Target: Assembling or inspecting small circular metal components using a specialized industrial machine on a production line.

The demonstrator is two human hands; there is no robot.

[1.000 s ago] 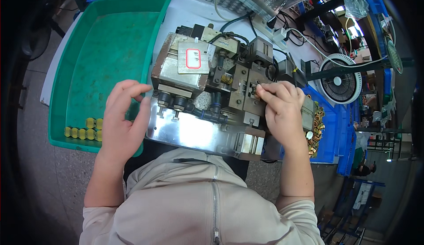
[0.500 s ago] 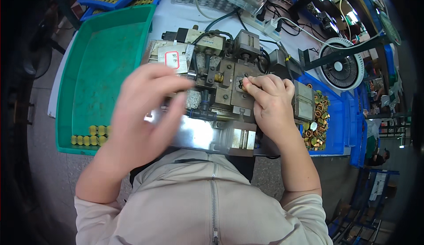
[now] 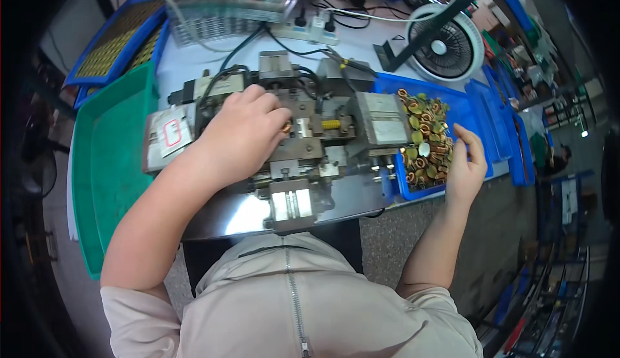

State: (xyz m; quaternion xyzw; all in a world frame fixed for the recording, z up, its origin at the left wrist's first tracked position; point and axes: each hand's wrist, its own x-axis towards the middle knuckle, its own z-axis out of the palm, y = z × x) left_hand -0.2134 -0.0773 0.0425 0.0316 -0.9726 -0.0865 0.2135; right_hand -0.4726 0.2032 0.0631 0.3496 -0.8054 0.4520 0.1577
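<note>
My left hand reaches over the metal clamping fixture, its fingers pinched on a small copper-coloured part at the centre block. The fingers partly cover that part. To the right, my right hand is above the right side of a blue bin, fingers apart, with nothing visible in them. Heaped in that bin are small brass and copper-coloured pieces, some ring-like and some flat. Beside the centre block a yellow spring shows.
A green tray stands left of the fixture. Blue trays of yellowish parts lie behind it. At the back are a clear plastic case, a power strip with cables, and a round fan near a dark metal bar.
My left hand has moved onto the fixture's centre. My right hand has left the fixture and moved right to the blue bin. The whole view has turned toward the right.
</note>
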